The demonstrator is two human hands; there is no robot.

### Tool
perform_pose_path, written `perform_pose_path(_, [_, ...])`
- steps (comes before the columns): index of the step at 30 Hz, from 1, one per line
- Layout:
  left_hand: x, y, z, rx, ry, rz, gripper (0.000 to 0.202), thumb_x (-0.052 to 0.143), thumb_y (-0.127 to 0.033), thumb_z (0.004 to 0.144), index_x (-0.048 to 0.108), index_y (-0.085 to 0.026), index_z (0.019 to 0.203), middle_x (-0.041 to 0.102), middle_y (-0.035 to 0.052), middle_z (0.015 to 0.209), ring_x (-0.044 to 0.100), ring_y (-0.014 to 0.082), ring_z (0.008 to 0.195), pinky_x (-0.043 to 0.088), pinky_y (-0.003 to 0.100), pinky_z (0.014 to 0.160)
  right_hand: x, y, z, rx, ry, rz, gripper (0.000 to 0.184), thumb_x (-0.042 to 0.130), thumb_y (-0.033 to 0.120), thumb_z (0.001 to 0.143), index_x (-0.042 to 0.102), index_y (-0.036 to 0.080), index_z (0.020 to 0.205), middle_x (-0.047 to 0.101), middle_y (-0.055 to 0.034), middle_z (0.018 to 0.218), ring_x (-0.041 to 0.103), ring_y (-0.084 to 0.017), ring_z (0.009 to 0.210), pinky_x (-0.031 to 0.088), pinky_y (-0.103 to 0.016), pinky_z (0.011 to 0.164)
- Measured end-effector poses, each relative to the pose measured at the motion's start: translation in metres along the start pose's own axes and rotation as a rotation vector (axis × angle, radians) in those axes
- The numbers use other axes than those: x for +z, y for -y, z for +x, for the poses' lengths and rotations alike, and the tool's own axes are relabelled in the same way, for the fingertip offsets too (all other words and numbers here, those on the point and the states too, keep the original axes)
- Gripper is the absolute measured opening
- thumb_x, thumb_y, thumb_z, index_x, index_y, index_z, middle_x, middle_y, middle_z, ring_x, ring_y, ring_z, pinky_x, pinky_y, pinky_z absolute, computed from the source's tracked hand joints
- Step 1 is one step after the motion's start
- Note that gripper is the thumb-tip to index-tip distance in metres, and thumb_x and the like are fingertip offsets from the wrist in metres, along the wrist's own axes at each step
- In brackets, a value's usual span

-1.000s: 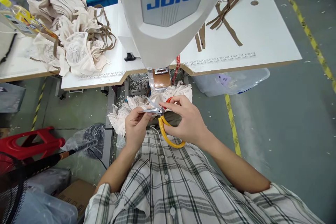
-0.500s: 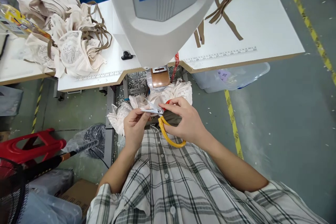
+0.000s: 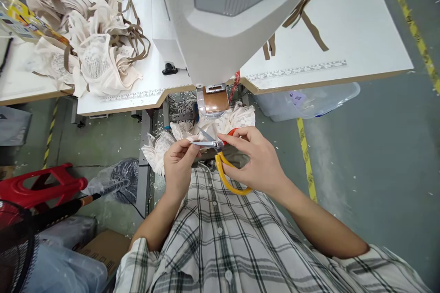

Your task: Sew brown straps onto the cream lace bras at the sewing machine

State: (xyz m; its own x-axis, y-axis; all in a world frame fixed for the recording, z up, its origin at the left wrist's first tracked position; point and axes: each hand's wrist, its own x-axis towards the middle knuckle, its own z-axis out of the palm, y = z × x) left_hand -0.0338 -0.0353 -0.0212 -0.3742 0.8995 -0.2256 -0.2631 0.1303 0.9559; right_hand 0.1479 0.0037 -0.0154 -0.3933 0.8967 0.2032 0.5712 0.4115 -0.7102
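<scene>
In my right hand (image 3: 258,160) is a pair of scissors (image 3: 233,187) with one yellow and one red handle loop. Their blades are apart and point left, toward the fingertips of my left hand (image 3: 179,160). That hand is closed in a pinch on an edge of a cream lace bra (image 3: 160,149), right by the blade tips; the exact pinched spot is partly hidden. More of the lace fabric bunches up behind both hands, under the brown and metal front part of the sewing machine (image 3: 215,100).
The white JUKI machine head (image 3: 220,36) stands over a white table (image 3: 360,41). Cream bras (image 3: 99,64) with brown straps are piled at left beside a yellow-labelled bottle (image 3: 20,18). Brown strips (image 3: 314,32) lie at right. A clear bin (image 3: 282,105) sits under the table; a red stool (image 3: 41,187) stands at lower left.
The view has shifted a little, so the machine and table sit slightly right and higher. The scissors' blades stay apart by my left fingertips, and both hands keep their holds.
</scene>
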Motion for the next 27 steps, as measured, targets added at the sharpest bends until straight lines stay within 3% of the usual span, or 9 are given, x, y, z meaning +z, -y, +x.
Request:
perform_pose_path(10, [-0.002,0.004,0.002,0.047,0.016,0.006,0.011,0.075,-0.025,0.080,0.077,-0.024,0.091,0.076,0.0006,0.091,0.069,0.0138,0.080,0.059,0.028,0.077,0.005,0.002,0.007,0.003,0.018,0.041,0.052,0.070,0.031,0.072,0.066,0.027,0.124,0.058,-0.0072,0.106,0.062,-0.023,0.094,0.054,-0.038,0.077])
perform_pose_path(18, [-0.003,0.012,0.007,0.136,0.039,0.018,0.009,0.076,-0.024,0.081,0.077,-0.026,0.090,0.073,0.0001,0.090,0.069,0.0149,0.083,0.058,0.030,0.080,0.009,0.005,0.012,0.044,0.026,0.064,0.053,0.070,0.033,0.070,0.069,0.023,0.122,0.058,-0.0075,0.105,0.062,-0.022,0.091,0.054,-0.037,0.076])
perform_pose_path(27, [-0.003,0.016,0.007,0.107,0.041,0.034,0.011,0.077,-0.028,0.080,0.077,-0.023,0.089,0.073,0.0015,0.087,0.069,0.0162,0.082,0.059,0.031,0.078,0.010,0.003,0.011,0.081,0.039,0.070,0.053,0.071,0.033,0.069,0.069,0.025,0.121,0.059,-0.0069,0.105,0.063,-0.022,0.091,0.054,-0.037,0.076])
